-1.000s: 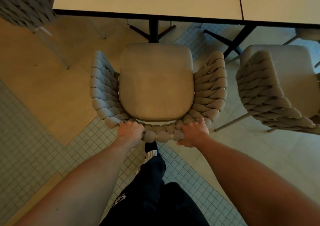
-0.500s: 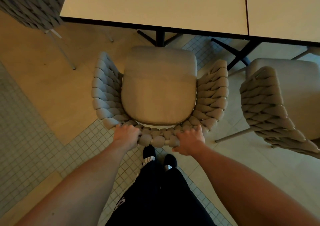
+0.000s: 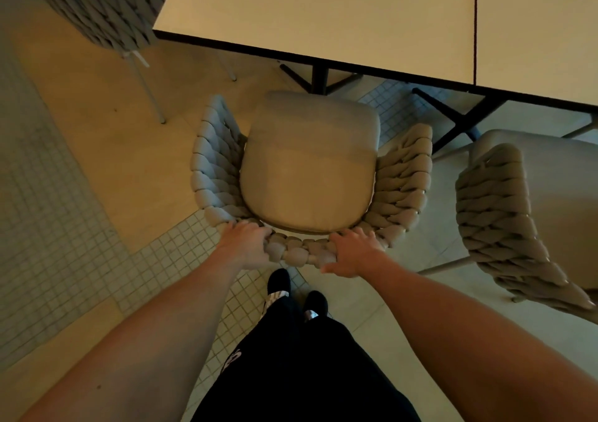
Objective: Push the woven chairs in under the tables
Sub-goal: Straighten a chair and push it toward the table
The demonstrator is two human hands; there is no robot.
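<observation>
Left hand point(image 3: 247, 243) and right hand point(image 3: 351, 253) both grasp the top rail of the grey rope-woven armchair with beige seat cushion point(image 3: 309, 175), facing the pale rectangular table point(image 3: 323, 16). Black table pedestal point(image 3: 318, 80) directly ahead of seat; second woven chair point(image 3: 504, 214) just right.

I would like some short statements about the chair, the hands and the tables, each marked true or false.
1. Both hands hold the woven back rim of the middle chair. True; left hand, right hand.
2. The chair's seat is fully under the table. False: the whole seat shows, just short of the table's edge.
3. Another woven chair stands to the right. True.
4. A cup stands on the table. False: nothing shows on the visible tabletop.
</observation>
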